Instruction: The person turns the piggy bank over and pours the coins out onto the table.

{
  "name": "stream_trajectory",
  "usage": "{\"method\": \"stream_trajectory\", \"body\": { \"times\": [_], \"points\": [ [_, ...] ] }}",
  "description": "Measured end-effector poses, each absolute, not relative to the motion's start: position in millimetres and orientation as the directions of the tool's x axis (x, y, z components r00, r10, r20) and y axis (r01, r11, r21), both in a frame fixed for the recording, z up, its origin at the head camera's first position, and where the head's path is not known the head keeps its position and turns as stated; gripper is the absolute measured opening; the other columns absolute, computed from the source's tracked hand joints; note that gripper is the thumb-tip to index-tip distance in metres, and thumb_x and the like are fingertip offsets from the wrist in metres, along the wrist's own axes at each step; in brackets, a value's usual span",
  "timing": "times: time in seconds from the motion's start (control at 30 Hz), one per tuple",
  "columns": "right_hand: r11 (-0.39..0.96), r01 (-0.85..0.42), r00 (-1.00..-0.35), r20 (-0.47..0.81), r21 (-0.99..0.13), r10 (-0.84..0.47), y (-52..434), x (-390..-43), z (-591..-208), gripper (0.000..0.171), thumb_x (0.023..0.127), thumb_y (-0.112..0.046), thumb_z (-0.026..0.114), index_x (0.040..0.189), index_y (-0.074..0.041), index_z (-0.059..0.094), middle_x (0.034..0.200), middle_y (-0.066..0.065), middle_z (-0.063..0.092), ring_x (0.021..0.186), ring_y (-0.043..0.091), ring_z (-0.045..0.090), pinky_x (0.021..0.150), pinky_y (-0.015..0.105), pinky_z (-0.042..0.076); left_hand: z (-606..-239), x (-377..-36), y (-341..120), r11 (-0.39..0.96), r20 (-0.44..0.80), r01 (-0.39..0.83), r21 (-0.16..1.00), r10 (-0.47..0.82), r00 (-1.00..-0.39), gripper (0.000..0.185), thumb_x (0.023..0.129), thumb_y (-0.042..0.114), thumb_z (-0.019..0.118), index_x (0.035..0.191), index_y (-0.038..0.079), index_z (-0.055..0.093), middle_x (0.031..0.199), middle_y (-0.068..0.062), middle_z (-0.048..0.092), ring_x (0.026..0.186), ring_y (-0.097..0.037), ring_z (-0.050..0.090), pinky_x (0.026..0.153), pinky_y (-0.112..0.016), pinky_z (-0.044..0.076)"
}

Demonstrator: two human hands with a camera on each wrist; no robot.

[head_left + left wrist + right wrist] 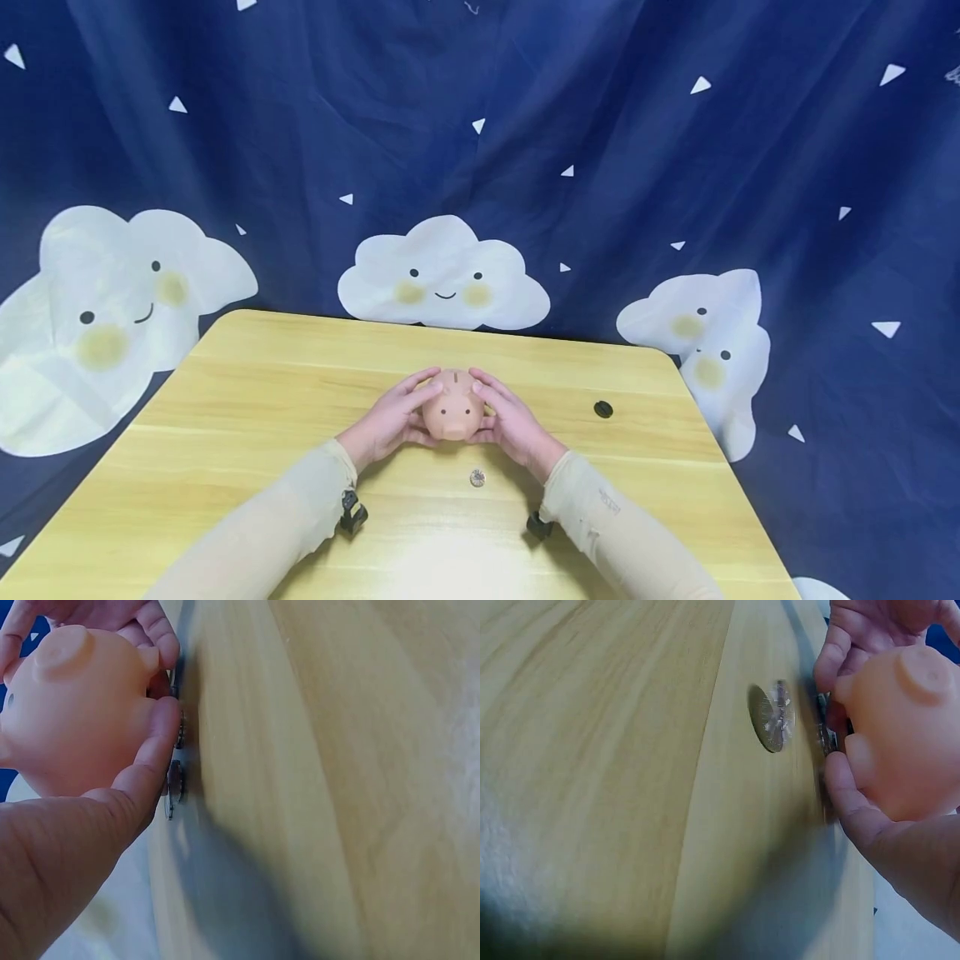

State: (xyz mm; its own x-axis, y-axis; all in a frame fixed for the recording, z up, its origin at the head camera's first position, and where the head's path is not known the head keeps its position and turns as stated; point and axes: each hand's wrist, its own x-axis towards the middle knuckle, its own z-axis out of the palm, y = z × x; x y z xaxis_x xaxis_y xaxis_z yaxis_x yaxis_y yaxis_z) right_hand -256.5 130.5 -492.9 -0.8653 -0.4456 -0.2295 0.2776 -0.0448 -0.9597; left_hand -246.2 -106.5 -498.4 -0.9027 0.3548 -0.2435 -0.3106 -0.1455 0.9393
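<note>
Between both hands is a pink piggy bank [453, 412], its snout facing me and its slot on top. My left hand [392, 421] holds one side, with curled fingers reaching beneath it in the left wrist view. The right hand [517, 423] grips the opposite side the same way. In the wrist views the piggy bank appears slightly raised from the table. A silver coin [477, 477] lies on the wood in front of it. Under the piggy bank more coins [175, 784] show edge-on, partly hidden by fingers.
A small black round plug [603, 409] lies on the wooden table [285, 375], right of the hands. Behind the table's far edge hangs a dark blue curtain [420, 108] with clouds. A black wrist mount [352, 512] sits below the left sleeve.
</note>
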Motion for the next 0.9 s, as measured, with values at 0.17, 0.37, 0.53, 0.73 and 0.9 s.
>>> {"method": "stream_trajectory", "body": {
  "times": [0.17, 0.37, 0.53, 0.73, 0.9],
  "points": [
    [-0.043, 0.268, -0.868, -0.222, -0.962, -0.445, 131.1, -257.0, -492.9, 0.071, 0.107, -0.051, 0.056, 0.169, -0.028, 0.03, 0.168, 0.021, 0.037, 0.095, 0.025, 0.075, 0.084, 0.042, 0.063, -496.0, -245.4, -107.9, -0.141, -0.244, -0.312, 0.94, 0.363, -0.899, 0.074, 0.108, 0.048, 0.06, 0.17, 0.024, 0.027, 0.168, -0.031, 0.035, 0.12, -0.048, 0.07, 0.094, -0.063, 0.063],
    [-0.052, 0.264, -0.871, -0.215, -0.963, -0.441, 130.6, -256.4, -491.6, 0.07, 0.107, -0.05, 0.057, 0.168, -0.027, 0.032, 0.167, 0.022, 0.039, 0.094, 0.026, 0.075, 0.082, 0.041, 0.063, -495.1, -246.0, -108.9, -0.144, -0.235, -0.306, 0.941, 0.373, -0.898, 0.075, 0.108, 0.047, 0.06, 0.171, 0.023, 0.025, 0.169, -0.032, 0.032, 0.12, -0.048, 0.07, 0.095, -0.063, 0.062],
    [-0.042, 0.265, -0.869, -0.22, -0.963, -0.444, 129.9, -256.2, -489.3, 0.07, 0.108, -0.051, 0.055, 0.169, -0.027, 0.031, 0.167, 0.02, 0.039, 0.093, 0.025, 0.075, 0.083, 0.042, 0.063, -493.1, -246.0, -109.5, -0.136, -0.235, -0.305, 0.943, 0.377, -0.896, 0.076, 0.108, 0.048, 0.059, 0.171, 0.022, 0.025, 0.168, -0.032, 0.033, 0.117, -0.045, 0.071, 0.094, -0.062, 0.063],
    [-0.031, 0.266, -0.861, -0.223, -0.963, -0.456, 129.2, -257.2, -481.8, 0.072, 0.108, -0.052, 0.053, 0.17, -0.026, 0.028, 0.169, 0.02, 0.036, 0.091, 0.025, 0.074, 0.086, 0.044, 0.062, -487.3, -248.0, -110.1, -0.118, -0.252, -0.311, 0.943, 0.359, -0.899, 0.073, 0.106, 0.049, 0.062, 0.168, 0.027, 0.031, 0.167, -0.028, 0.036, 0.111, -0.042, 0.072, 0.093, -0.061, 0.063],
    [-0.045, 0.253, -0.871, -0.207, -0.966, -0.446, 128.4, -258.9, -472.4, 0.067, 0.109, -0.049, 0.052, 0.169, -0.026, 0.03, 0.17, 0.017, 0.034, 0.094, 0.027, 0.075, 0.087, 0.044, 0.062, -477.8, -252.3, -111.7, -0.101, -0.239, -0.294, 0.95, 0.369, -0.898, 0.07, 0.107, 0.049, 0.06, 0.168, 0.028, 0.031, 0.167, -0.027, 0.037, 0.109, -0.041, 0.073, 0.094, -0.06, 0.064]
  ]
}}
